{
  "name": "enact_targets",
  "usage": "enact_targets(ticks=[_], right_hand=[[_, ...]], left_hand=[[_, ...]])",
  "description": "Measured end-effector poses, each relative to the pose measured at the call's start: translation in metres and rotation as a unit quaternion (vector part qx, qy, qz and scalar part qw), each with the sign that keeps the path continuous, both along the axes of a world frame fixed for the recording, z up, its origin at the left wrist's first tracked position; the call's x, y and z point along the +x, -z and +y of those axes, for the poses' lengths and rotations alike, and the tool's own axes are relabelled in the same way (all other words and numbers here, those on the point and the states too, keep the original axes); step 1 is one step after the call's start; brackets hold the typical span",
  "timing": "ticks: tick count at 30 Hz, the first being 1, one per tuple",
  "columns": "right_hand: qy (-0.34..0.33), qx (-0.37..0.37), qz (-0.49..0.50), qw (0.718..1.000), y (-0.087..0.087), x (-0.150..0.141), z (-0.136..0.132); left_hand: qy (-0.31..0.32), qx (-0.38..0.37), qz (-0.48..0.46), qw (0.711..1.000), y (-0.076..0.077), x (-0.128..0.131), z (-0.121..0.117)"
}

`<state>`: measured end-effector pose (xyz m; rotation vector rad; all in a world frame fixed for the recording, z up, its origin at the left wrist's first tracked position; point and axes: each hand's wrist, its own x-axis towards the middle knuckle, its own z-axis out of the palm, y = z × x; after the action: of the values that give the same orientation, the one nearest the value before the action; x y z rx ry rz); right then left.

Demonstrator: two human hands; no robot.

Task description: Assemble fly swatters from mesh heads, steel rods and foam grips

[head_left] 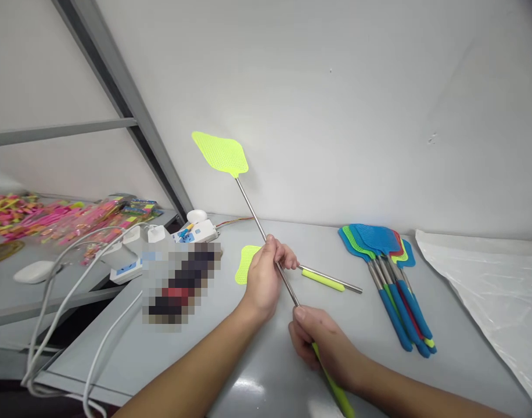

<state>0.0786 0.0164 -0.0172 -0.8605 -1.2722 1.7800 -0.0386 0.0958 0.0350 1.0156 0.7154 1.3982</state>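
Observation:
I hold a fly swatter with a yellow-green mesh head (221, 153) raised toward the wall on a thin metal rod (251, 213). My left hand (266, 277) is closed around the rod about midway. My right hand (324, 345) is closed on the yellow-green grip (339, 396) at the lower end. A second yellow-green swatter (322, 278) lies flat on the grey table (370, 371) just behind my left hand, its head partly hidden by that hand.
A bundle of several swatters (390, 273) with blue handles lies to the right. Clear plastic sheeting (484, 284) covers the far right. At the left are white power strips (161, 244) with cables, a blurred patch, and pink packaged goods (65, 217) on a shelf.

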Motion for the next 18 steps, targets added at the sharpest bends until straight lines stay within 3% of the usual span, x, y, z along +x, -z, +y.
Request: enact_targets(ticks=[3, 9, 13, 18], right_hand=[[0.001, -0.011, 0.005, 1.0, 0.004, 0.002, 0.0], [0.023, -0.009, 0.027, 0.999, 0.004, 0.003, -0.001], [0.01, -0.007, 0.015, 1.0, 0.002, 0.0, 0.001], [0.003, -0.006, 0.017, 1.0, 0.001, -0.002, -0.004]], left_hand=[[-0.01, -0.014, 0.018, 1.0, 0.011, 0.007, -0.005], [0.042, -0.034, 0.046, 0.997, 0.023, 0.019, -0.028], [0.015, -0.006, 0.064, 0.998, 0.018, 0.018, -0.032], [-0.007, -0.002, -0.014, 1.0, 0.0, 0.011, -0.021]])
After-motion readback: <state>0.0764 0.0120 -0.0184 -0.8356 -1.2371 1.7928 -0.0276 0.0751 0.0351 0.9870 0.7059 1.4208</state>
